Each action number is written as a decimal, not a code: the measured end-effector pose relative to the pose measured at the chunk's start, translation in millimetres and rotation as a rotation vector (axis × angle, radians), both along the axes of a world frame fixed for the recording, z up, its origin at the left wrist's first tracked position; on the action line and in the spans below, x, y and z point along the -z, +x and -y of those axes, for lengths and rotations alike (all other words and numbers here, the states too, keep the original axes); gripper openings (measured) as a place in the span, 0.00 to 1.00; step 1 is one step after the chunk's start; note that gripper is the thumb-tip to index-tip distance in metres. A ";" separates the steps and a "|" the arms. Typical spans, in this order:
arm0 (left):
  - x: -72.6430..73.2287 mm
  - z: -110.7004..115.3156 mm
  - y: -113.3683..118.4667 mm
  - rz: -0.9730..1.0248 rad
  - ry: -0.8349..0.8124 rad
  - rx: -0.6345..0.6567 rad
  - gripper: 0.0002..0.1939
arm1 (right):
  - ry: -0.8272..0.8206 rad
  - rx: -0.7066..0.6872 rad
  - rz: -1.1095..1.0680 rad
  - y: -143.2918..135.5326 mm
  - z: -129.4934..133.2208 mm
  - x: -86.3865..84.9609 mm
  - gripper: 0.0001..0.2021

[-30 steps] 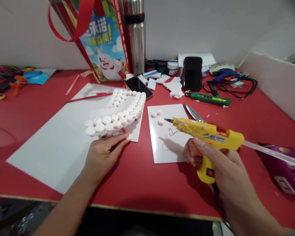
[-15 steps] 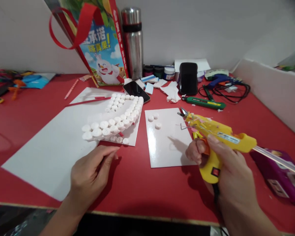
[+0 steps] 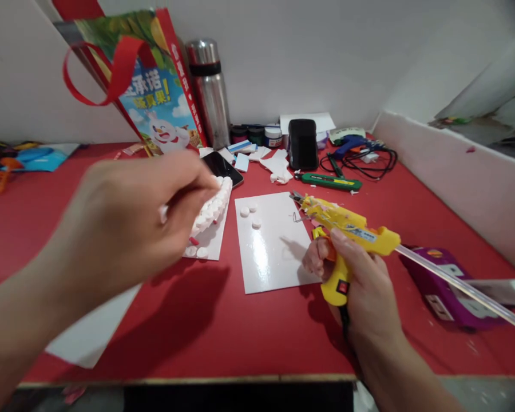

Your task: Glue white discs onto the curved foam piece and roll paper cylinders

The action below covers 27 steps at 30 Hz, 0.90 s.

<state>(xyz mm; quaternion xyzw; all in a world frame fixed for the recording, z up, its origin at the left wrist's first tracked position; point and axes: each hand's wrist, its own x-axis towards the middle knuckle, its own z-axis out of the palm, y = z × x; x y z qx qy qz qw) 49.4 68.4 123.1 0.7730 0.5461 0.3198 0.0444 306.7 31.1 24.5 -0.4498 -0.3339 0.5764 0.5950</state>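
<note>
My right hand [image 3: 363, 280] grips a yellow hot glue gun [image 3: 341, 220], its nozzle aimed left over the right edge of a small white board [image 3: 270, 263]. A clear glue stick [image 3: 450, 280] sticks out of its back. A few white discs [image 3: 256, 223] lie on that board. My left hand [image 3: 150, 212] is raised high, its fingers pinched together. A white speck shows in a gap between the fingers, but what they hold is hidden. Behind this hand, mostly covered, stands a curved structure of white discs [image 3: 214, 206] on another white board [image 3: 214, 246].
At the back are a gift bag [image 3: 154, 109], a steel flask [image 3: 209, 97], a phone [image 3: 223, 167], paint jars [image 3: 273, 136] and a black case [image 3: 302, 143]. A green cutter [image 3: 330, 182] and a cable [image 3: 380, 163] lie to the right, a purple packet [image 3: 446, 292] nearer.
My left hand has risen from beside the disc structure and now blocks most of it. The camera view has shifted. My right hand still grips the glue gun.
</note>
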 end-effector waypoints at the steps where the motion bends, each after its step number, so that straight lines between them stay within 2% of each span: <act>1: -2.5 -20.0 7.5 -0.165 0.044 0.073 0.11 | 0.002 0.005 0.001 -0.1 -0.7 0.2 0.18; 2: -2.1 -40.4 14.4 -0.266 -0.051 0.123 0.15 | 0.001 0.012 0.004 -0.2 -1.3 0.6 0.18; 5: 11.5 -94.9 32.6 -0.392 -0.237 0.226 0.09 | -0.016 0.034 0.001 0.2 -2.6 1.6 0.17; 8: 29.4 -125.3 49.6 -0.519 -0.387 0.293 0.13 | -0.027 0.032 -0.018 0.5 -2.8 1.3 0.17; 10: 37.9 -131.3 59.9 -0.571 -0.471 0.318 0.15 | -0.029 0.042 -0.009 0.2 -2.7 0.0 0.17; 12: 44.1 -130.4 67.9 -0.629 -0.483 0.334 0.14 | -0.033 0.054 0.010 -0.2 -2.6 -1.5 0.17; 17: 58.0 -125.0 78.2 -0.714 -0.424 0.383 0.11 | -0.040 0.049 0.024 -0.3 -3.0 -1.3 0.17; 20: 56.5 -124.4 79.1 -0.709 -0.393 0.392 0.12 | -0.037 0.042 0.004 0.2 -2.8 0.9 0.16; 22: 47.3 -117.8 77.1 -0.604 -0.369 0.369 0.12 | -0.018 0.045 -0.011 0.5 -2.4 1.5 0.15; 24: 36.5 -99.4 73.6 -0.339 -0.344 0.340 0.10 | 0.015 0.054 -0.022 1.1 -2.0 0.5 0.16; 25: 33.3 -84.9 71.5 -0.113 -0.353 0.321 0.08 | 0.033 0.055 -0.024 1.6 -1.7 -0.5 0.16; 27: 35.4 -48.0 66.8 0.398 -0.493 0.297 0.09 | 0.062 0.030 -0.023 3.0 -0.2 -2.9 0.17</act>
